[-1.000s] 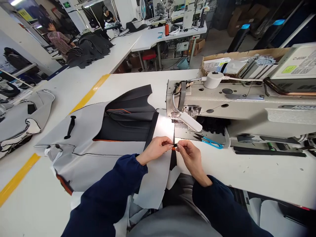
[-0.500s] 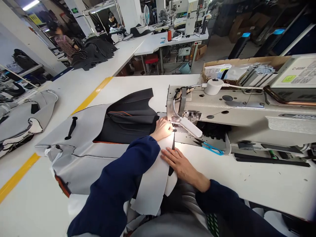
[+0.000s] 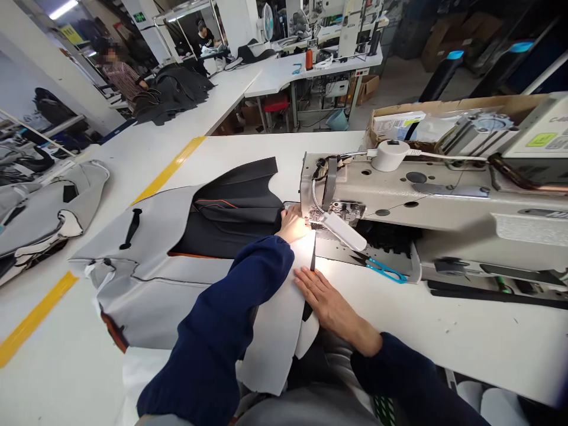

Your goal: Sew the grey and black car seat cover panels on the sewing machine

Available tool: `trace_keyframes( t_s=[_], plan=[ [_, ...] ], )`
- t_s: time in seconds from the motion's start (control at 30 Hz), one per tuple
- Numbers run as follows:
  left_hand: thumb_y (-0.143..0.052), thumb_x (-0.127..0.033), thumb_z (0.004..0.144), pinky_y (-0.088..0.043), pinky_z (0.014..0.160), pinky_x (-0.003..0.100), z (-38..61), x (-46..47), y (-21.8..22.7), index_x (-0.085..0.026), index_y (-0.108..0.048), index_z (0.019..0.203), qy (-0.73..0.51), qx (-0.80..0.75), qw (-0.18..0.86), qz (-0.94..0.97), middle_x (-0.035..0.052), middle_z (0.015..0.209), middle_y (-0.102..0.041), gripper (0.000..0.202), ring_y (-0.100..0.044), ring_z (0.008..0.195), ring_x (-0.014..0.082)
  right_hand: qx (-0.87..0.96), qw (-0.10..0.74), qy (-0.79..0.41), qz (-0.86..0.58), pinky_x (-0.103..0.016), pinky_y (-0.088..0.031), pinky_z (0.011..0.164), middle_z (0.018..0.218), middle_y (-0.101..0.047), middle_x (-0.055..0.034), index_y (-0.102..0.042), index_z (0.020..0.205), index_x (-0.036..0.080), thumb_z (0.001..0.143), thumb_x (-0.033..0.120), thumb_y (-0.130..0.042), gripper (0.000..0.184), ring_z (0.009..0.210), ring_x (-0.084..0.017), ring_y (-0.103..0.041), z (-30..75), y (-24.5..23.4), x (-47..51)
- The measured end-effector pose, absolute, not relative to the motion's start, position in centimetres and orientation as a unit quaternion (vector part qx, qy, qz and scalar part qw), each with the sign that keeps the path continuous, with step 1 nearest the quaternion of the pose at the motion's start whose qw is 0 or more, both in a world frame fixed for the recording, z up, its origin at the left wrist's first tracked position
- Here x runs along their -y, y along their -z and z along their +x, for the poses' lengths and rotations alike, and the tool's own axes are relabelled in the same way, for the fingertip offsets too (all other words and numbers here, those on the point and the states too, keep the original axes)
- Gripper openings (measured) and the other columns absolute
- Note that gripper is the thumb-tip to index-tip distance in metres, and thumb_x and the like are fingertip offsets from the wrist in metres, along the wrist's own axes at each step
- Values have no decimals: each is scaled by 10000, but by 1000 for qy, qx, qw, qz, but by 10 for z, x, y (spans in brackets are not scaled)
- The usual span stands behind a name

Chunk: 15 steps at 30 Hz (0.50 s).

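Grey-backed fabric point(image 3: 277, 331) lies at sewing machine point(image 3: 444, 207); left hand point(image 3: 293, 223) atop (grip: cannot tell), right hand point(image 3: 331, 305) flat, outstretched.

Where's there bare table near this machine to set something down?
White tabletop is bare, specks aside, right of the right hand, nearer than the blue scissors; also between yellow tape and grey fabric, lower left. Crowded: around the left hand, at the sewing machine.

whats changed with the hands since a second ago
The left hand has moved forward to the sewing machine. The right hand has let go of the small black piece both were pinching and now lies flat at the edge of the grey panel. The scissors stayed put.
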<state>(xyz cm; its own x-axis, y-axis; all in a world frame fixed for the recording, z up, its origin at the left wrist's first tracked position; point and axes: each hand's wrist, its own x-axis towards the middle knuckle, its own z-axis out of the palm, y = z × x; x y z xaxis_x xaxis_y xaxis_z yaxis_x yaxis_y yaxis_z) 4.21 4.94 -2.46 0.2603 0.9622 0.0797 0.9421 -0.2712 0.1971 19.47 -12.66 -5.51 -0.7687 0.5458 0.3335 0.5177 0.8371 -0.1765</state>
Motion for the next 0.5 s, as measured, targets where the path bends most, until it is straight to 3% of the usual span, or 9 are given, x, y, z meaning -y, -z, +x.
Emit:
trace_keyframes(
  t_s=[0.1,0.2,0.27,0.37,0.5],
  plan=[
    [-502,-185,807,-376,930,417,44,-48,21,-150,-615,1040,-85,-606,58,789,123,1103,-597,261,-475,1119,281,915,226,-22,-334,-488,-444,1023,1378,-489,-194,-423,1384,89,898,8,-306,507,1320,-287,-408,196,57,132],
    [-501,-198,842,-341,995,430,41,-32,9,-144,-612,1095,-87,-592,41,800,138,1201,-567,282,-450,1182,285,905,231,-29,-356,-434,-522,879,1129,-631,-153,-594,1195,123,909,41,-320,404,1045,-267,-582,196,55,135],
    [-506,-228,875,-249,1084,468,36,-13,1,-159,-589,1177,-87,-561,-3,823,149,1320,-502,321,-360,1295,298,908,230,-39,-348,-418,-524,833,1049,-643,-130,-633,1113,148,902,40,-320,393,949,-250,-592,195,53,135],
    [-479,-328,929,-112,1149,512,26,20,-2,-190,-524,1296,-70,-505,-51,859,123,1461,-386,394,-235,1394,281,914,240,-33,-325,-431,-491,896,1106,-631,-136,-627,1131,142,886,17,-309,421,1054,-260,-561,196,53,133],
    [-356,-487,966,-182,1155,438,22,44,11,-140,-442,1384,-37,-493,0,869,100,1477,-385,550,-278,1385,240,916,249,-6,-314,-454,-455,949,1206,-601,-171,-601,1183,95,846,-13,-306,460,1176,-284,-503,197,56,131]
  ],
)
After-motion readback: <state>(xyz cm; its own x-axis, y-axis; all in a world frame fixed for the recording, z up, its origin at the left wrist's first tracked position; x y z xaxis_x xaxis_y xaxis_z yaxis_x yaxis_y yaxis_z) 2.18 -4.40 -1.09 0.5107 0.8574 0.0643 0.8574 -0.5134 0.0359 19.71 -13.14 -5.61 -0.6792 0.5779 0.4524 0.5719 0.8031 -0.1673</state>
